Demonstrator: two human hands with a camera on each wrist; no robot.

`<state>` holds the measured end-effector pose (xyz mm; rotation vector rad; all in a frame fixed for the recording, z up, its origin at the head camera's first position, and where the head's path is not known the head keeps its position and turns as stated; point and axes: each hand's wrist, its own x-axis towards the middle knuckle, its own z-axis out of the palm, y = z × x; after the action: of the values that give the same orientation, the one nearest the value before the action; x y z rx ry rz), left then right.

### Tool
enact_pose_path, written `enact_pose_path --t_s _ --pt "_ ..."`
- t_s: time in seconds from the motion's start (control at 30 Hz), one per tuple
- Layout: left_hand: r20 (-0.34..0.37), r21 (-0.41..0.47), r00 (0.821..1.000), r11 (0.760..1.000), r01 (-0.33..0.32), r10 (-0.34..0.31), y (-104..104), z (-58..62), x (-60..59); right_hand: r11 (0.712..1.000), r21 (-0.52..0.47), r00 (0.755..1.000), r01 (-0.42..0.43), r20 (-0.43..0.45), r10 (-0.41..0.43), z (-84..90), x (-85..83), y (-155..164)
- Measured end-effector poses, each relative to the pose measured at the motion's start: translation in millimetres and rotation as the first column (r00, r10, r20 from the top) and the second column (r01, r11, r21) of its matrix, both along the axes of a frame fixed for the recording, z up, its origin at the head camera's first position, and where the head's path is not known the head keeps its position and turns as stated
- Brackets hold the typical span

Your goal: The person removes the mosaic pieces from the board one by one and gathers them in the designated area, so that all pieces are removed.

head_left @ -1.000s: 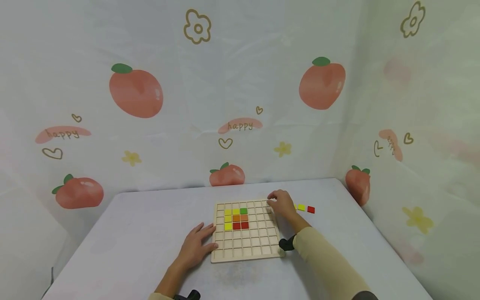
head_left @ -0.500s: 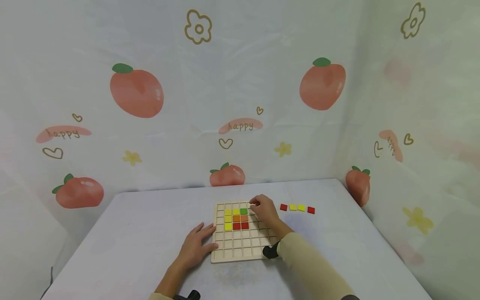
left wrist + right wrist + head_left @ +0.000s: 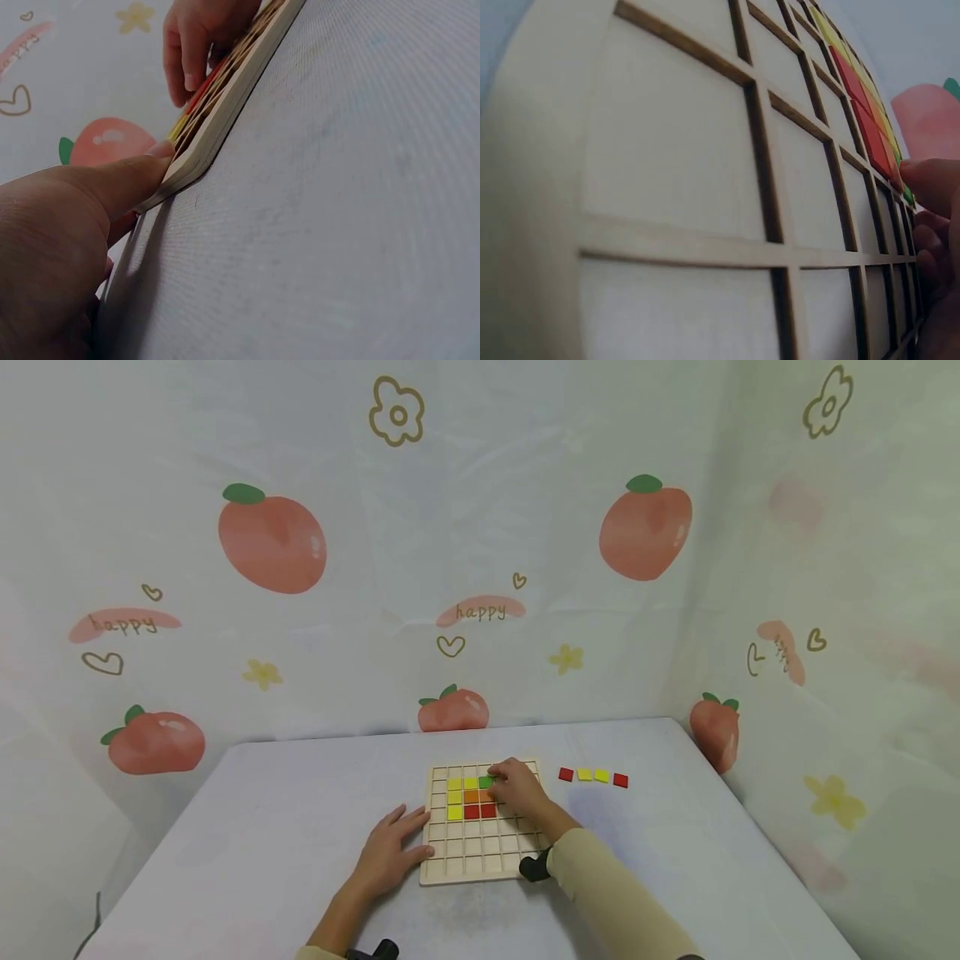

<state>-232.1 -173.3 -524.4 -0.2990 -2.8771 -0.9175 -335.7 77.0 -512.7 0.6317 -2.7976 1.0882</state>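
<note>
Centrally, pale wooden grid board (image 3: 480, 847) with yellow, orange, red, green tiles (image 3: 470, 797); left hand (image 3: 390, 853) fingers spread, right hand (image 3: 517, 787) fingers' state indiscernible.

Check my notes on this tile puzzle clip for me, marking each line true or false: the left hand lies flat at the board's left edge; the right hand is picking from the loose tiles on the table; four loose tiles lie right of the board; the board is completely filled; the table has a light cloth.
1. The left hand lies flat against the left edge of the board: true.
2. The right hand is picking from the loose tiles: false, it is over the board beside the green tile.
3. Four loose tiles lie right of the board: true, red, yellow, yellow, red.
4. The board is completely filled: false, most cells are bare.
5. The table has a light cloth: true.
</note>
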Motion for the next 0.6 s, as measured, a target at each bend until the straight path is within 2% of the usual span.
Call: enact_pose_path --t_s 0.2,0.6 --pt "0.002 0.007 1.0 1.0 -0.001 0.001 -0.1 0.6 0.0 0.999 0.042 0.999 -0.022 -0.033 0.024 0.3 2.9 -1.7" --pt "-0.006 -0.001 1.0 1.0 0.016 -0.016 0.2 1.2 0.0 0.999 0.031 0.999 0.031 0.029 -0.032 5.1 7.6 -4.0"
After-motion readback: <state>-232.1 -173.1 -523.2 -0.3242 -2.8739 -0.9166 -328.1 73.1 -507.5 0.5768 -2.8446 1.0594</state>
